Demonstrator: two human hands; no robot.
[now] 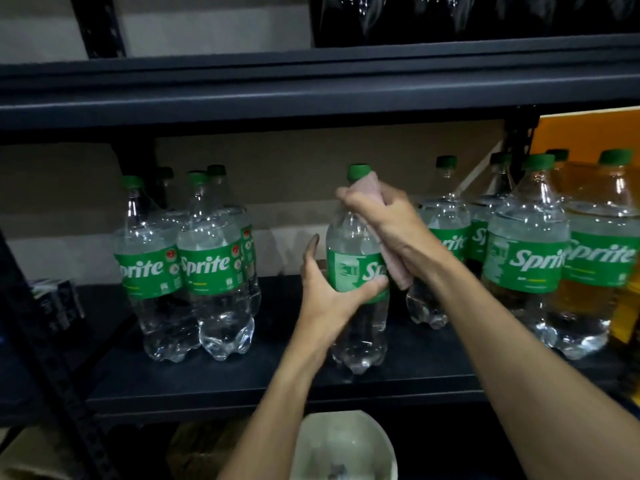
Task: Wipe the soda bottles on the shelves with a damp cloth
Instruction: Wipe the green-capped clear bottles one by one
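While left hand [332,289] wraps the bottle [349,237] at the label, thumb across the front and fingers round the far side, right hand [388,220] grips a pinkish cloth [363,184] against the neck just under the green cap [358,172]. Both hands are closed on something. Left has the bottle body. Right has the cloth bunched in the fist, a tail hanging down past the label.

Bottle is mid-shelf [277,379], near the front edge, apart from the left bottles [207,265] and right bottles [526,258]. That is likely so the cloth can get all round without knocking neighbours. Base is at the board; cannot tell if it rests or is just lifted.

Left grip at the label probably braces and turns the bottle while the cloth rubs. Step in hand looks like neck and shoulder, top first so drips run onto parts not yet wiped. The gap between the two groups is probably this bottle's spot.

Bowl [343,441] sits below the shelf under the arms, probably water for re-wetting. Dark bottles [450,19] stand on the level above, and an orange box [588,133] is behind the right bottles.
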